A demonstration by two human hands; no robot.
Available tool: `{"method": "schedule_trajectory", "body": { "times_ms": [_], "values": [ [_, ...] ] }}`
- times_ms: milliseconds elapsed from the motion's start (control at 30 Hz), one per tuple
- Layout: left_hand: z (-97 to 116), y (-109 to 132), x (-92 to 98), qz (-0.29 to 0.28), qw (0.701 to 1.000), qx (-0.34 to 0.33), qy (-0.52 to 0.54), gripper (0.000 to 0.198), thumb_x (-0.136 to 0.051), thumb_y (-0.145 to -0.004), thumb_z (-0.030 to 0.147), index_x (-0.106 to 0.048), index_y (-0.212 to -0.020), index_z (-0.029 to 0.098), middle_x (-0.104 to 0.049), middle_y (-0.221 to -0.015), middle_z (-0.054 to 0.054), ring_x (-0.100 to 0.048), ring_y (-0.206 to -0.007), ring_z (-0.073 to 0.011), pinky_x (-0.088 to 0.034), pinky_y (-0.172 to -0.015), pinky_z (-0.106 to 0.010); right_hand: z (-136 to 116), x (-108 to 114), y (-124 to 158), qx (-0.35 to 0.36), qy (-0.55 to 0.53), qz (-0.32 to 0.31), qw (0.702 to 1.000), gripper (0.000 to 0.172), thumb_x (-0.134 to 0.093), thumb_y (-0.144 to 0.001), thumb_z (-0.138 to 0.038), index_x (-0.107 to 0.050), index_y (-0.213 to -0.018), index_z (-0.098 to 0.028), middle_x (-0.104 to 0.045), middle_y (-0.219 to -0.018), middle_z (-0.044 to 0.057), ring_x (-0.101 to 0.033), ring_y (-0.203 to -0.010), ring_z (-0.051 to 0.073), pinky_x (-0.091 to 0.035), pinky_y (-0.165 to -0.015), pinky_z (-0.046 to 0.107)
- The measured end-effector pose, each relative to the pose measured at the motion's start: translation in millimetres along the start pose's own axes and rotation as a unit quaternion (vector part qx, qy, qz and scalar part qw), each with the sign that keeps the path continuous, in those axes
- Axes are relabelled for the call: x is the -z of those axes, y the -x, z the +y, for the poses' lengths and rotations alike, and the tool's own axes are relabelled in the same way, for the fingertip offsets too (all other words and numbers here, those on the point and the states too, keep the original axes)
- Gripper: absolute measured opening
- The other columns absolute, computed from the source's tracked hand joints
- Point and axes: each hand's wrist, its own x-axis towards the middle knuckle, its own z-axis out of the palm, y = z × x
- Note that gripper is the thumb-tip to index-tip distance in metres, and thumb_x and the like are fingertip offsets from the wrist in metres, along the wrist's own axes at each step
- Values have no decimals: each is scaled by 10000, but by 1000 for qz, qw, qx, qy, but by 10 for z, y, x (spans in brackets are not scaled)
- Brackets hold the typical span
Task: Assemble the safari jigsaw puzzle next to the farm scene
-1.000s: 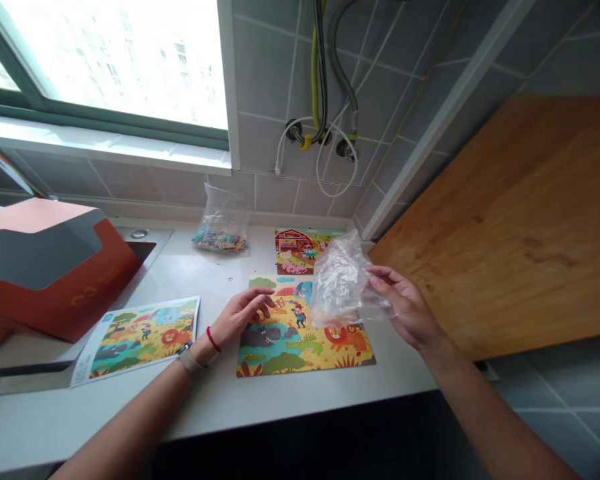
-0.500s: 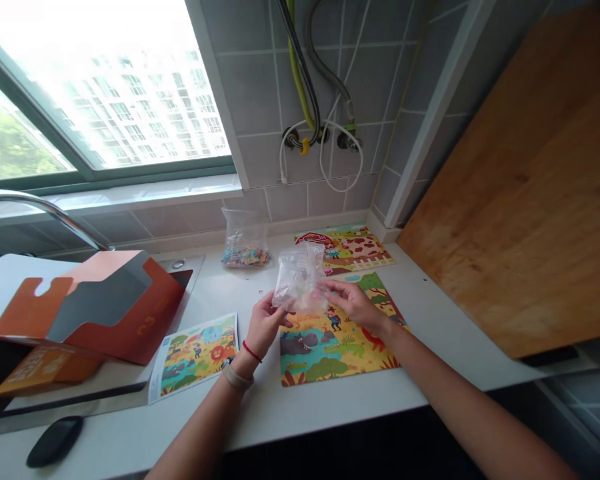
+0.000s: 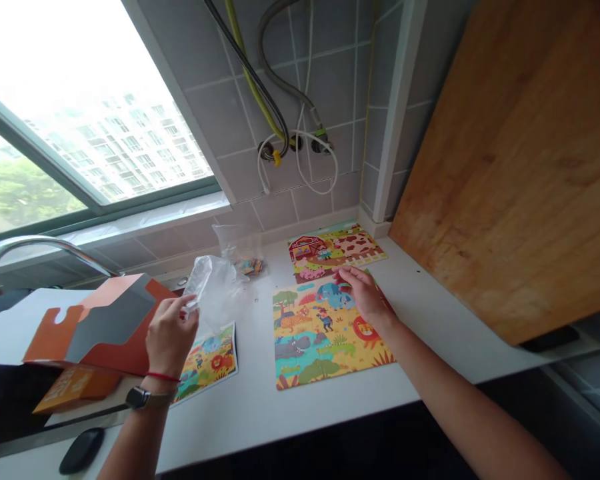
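Note:
My left hand [image 3: 173, 333] pinches a clear plastic bag [image 3: 215, 290] by its edge, raised over the printed picture sheet [image 3: 210, 363]. The bag looks crumpled and see-through. Above the upper right of an animal jigsaw puzzle [image 3: 305, 337] is my right hand [image 3: 363, 293], its fingers loosely bent with nothing visible in them. That puzzle lies flat, showing a lion, elephant, hippo and crocodile; my right hand and forearm cover its right side. Behind it a farm puzzle [image 3: 350, 247] with a barn and cow lies flat. A second clear bag [image 3: 250, 260] with loose puzzle pieces rests near the wall.
An open orange box [image 3: 115, 327] sits over the sink at left, with a smaller orange box [image 3: 75, 390] beneath. A curved tap [image 3: 55, 247] rises behind. A black mouse-shaped object [image 3: 82, 451] lies at the front left. A wooden panel [image 3: 520, 173] stands at right.
My left hand has carried the plastic bag left, away from the animal puzzle. My right hand has let go of the bag and stays above the puzzle. The view has shifted somewhat.

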Motion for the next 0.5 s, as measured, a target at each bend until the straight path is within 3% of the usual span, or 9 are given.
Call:
{"method": "schedule_trajectory", "body": {
  "times_ms": [67,133,267,367,500],
  "values": [
    [-123,11,-211,-124,991,-14,-39,380,-501,-966,360,-729,-1228,205,-711,-1097,-113,-704,-920,-272,-552,-835,-348,20,-26,16,-12,-7,-7,1000,306,-779,-717,-493,-783,-844,-215,-760,-903,67,-659,-832,208,-502,-691,291],
    [-185,33,-405,-182,982,-35,-48,402,-570,-909,324,-740,-1255,208,-724,-1069,-98,-718,-933,-263,-559,-857,-318,37,-43,30,-19,-8,-14,1000,297,-781,-712,-491,-768,-816,-214,-755,-876,61,-652,-796,197,-500,-684,290],
    [-147,35,-620,-227,969,-47,-88,513,-552,-913,221,-664,-1413,200,-661,-1311,-150,-674,-1186,-314,-534,-984,-360,58,-50,37,-24,-10,-22,999,287,-794,-696,-482,-751,-780,-211,-754,-849,58,-642,-745,182,-492,-663,286],
    [-45,-77,-714,-253,960,-46,-115,541,-604,-928,179,-601,-1468,205,-605,-1417,-170,-647,-1235,-339,-546,-990,-424,75,-45,25,-28,-21,-19,999,305,-799,-680,-488,-749,-778,-204,-747,-824,56,-630,-706,169,-489,-647,283],
    [116,-359,-879,-273,952,-55,-130,417,-680,-1008,337,-604,-1387,181,-619,-1385,-132,-659,-1178,-281,-585,-975,-483,97,-20,-5,-31,-37,-9,999,316,-795,-674,-502,-737,-764,-204,-744,-810,59,-631,-703,172,-496,-633,280]
  ]
}}
